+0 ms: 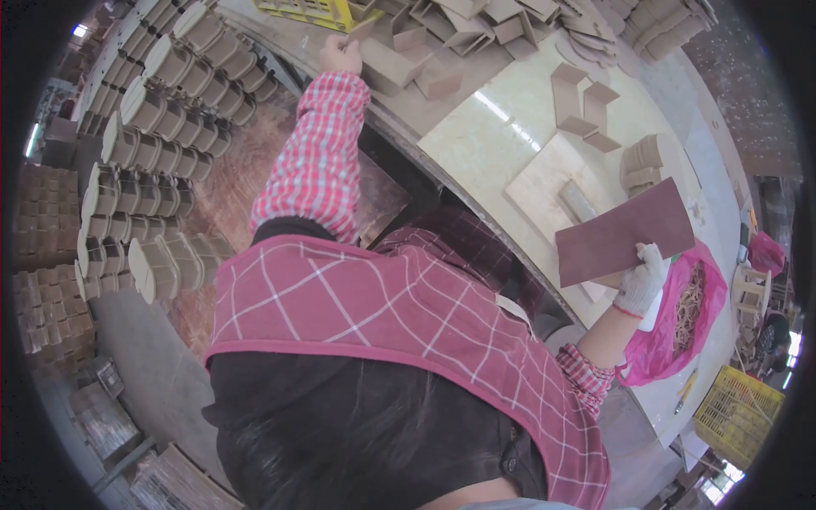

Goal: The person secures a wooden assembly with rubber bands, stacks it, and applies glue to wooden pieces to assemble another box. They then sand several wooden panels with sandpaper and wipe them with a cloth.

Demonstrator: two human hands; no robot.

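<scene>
Brown sheet (625,231): our gloved right hand (641,280) pinches its corner.
Left hand (340,54): our fingers grip a cardboard piece (364,30).
Next: we think, careful lifting.

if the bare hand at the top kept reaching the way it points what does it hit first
Probably the yellow crate just past the left hand, which already touches a thin wooden strip; depth is unclear, so the hand might pass beside the crate.

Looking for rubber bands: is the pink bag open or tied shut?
Open: the pink bag gapes, showing brownish bands inside.
</scene>
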